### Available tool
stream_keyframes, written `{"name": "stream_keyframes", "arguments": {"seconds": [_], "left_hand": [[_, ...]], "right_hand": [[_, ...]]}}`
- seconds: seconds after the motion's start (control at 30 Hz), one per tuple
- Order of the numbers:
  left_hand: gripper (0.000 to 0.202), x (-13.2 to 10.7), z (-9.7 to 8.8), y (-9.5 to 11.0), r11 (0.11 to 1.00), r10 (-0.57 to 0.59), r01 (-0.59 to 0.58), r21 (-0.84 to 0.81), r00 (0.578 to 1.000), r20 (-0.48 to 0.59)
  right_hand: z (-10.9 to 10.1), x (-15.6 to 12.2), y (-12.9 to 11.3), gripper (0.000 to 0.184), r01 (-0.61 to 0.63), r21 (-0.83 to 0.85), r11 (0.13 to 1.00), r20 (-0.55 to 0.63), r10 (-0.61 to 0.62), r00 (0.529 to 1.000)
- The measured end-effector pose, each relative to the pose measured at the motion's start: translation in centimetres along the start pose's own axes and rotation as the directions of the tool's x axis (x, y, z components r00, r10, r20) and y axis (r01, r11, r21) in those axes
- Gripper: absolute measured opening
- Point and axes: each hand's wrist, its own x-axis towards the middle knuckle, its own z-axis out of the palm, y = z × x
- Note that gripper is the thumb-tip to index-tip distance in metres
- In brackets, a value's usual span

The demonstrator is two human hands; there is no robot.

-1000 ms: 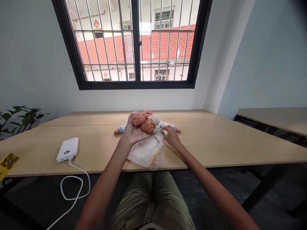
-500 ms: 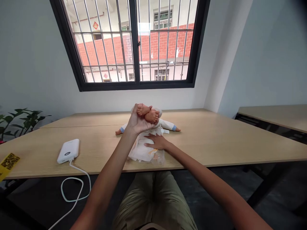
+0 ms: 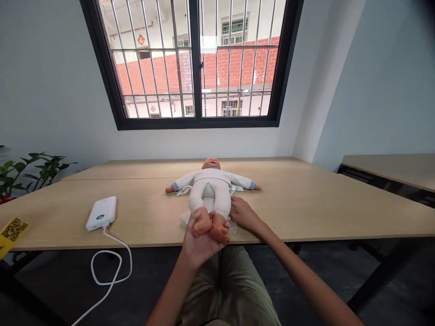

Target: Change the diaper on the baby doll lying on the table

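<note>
A baby doll (image 3: 219, 192) in a white suit with blue cuffs lies on its back on the table, head at the far side, arms spread. Its bare feet point at me. From beneath, my left hand (image 3: 203, 246) cups both ankles, fingers wrapped round them near the table's front edge. Under the doll's bottom and legs lies a white diaper (image 3: 208, 204), mostly covered. My right hand (image 3: 245, 215) rests against the right side of the doll's leg, at the diaper's edge. Its fingers are curled and partly hidden, so what they pinch does not show.
On the wooden table (image 3: 306, 203), to the left, lies a white power bank (image 3: 102, 213) with a white cable (image 3: 117, 271) hanging over the front edge. A yellow code label (image 3: 12, 233) and a leafy plant (image 3: 30, 174) are far left. Behind is a barred window (image 3: 197, 68).
My left hand has brought the doll's raised legs down toward me, uncovering its body and head. My right hand has moved from flat on the diaper to beside the leg, fingers curled.
</note>
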Motion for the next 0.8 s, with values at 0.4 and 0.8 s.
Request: {"name": "stream_keyframes", "arguments": {"seconds": [0.4,0.8], "left_hand": [[0.059,-2.1,0.2,-0.5,0.998,-0.034,0.041,0.046,0.99,-0.134],[0.053,-3.7,-0.3,1.9,0.999,-0.031,0.037,0.023,0.969,-0.246]], "right_hand": [[-1.1,-7.6,-3.7,0.042,0.494,-0.705,0.509,0.244,-0.48,0.843],[0.4,-6.8,-4.3,0.052,0.654,-0.643,0.399,0.456,-0.486,0.745]]}}
